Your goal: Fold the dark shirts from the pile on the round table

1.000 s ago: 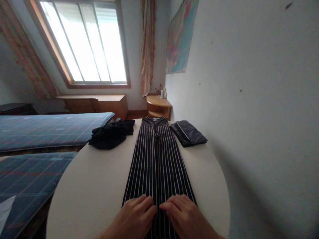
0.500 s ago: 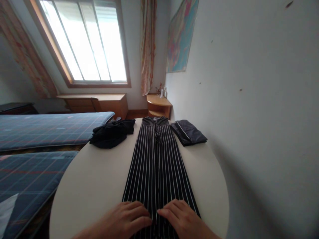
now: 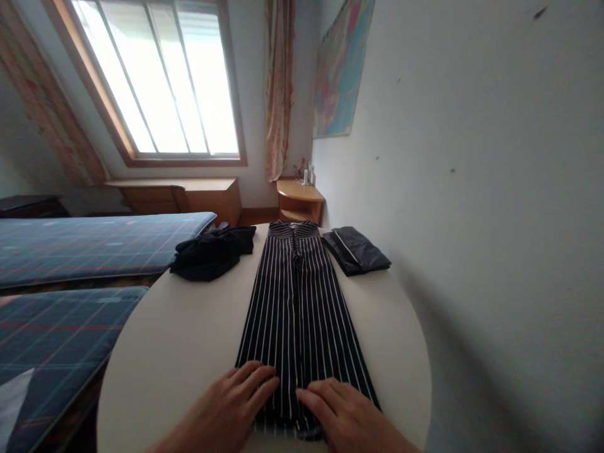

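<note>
Black trousers with white pinstripes (image 3: 311, 314) lie lengthwise on a round cream table (image 3: 170, 340), waistband at the far edge and legs side by side towards me. My left hand (image 3: 236, 396) rests on the lower part of the left leg, fingers stretched out over the fabric. On the lower right leg lies my right hand (image 3: 346, 406), palm down with its fingers extended. The hems show between my wrists, slightly blurred. Neither hand has visibly gripped the cloth.
A crumpled black garment (image 3: 212, 251) sits at the table's far left, and a folded dark grey garment (image 3: 361, 250) at the far right. Beds with plaid mattresses (image 3: 94, 248) stand to the left. A white wall (image 3: 495, 239) rises close on the right.
My left hand has moved slightly forward and left, away from the right hand. The trouser hems have come into view near the bottom. My right hand is almost where it was.
</note>
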Tool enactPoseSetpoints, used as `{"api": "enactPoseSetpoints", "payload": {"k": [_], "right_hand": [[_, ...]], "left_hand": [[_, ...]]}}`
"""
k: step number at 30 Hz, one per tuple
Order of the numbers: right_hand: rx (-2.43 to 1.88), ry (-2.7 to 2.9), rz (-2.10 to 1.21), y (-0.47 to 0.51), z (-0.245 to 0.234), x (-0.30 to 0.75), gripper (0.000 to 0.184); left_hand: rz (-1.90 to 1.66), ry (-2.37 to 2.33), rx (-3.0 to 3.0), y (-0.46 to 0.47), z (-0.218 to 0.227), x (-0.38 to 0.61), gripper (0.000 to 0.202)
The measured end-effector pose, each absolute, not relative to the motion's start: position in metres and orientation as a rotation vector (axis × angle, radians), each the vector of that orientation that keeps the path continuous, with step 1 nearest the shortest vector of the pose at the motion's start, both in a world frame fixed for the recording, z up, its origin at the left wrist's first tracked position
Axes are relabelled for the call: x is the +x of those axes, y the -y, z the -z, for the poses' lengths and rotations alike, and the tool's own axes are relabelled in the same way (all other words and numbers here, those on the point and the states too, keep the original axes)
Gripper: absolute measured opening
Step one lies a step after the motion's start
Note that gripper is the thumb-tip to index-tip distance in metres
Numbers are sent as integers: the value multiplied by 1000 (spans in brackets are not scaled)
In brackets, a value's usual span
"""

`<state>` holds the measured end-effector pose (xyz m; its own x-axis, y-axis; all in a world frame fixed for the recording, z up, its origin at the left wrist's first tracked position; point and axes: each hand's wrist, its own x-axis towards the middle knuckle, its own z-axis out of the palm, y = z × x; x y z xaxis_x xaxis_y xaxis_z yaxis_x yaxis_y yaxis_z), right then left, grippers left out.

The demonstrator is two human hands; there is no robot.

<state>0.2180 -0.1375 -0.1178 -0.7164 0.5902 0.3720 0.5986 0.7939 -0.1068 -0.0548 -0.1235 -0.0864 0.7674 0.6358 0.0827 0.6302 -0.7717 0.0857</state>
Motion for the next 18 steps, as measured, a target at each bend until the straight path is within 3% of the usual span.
{"api": "enactPoseSetpoints", "payload": {"k": [9, 18], "right_hand": [[-977, 2478, 210, 143, 136, 229, 34], [-1192, 2507, 148, 136, 111, 238, 33]], "left_hand": [[-181, -1283, 2534, 114, 76, -70, 58], [-138, -1201, 2601, 105, 71, -72, 65]]}}
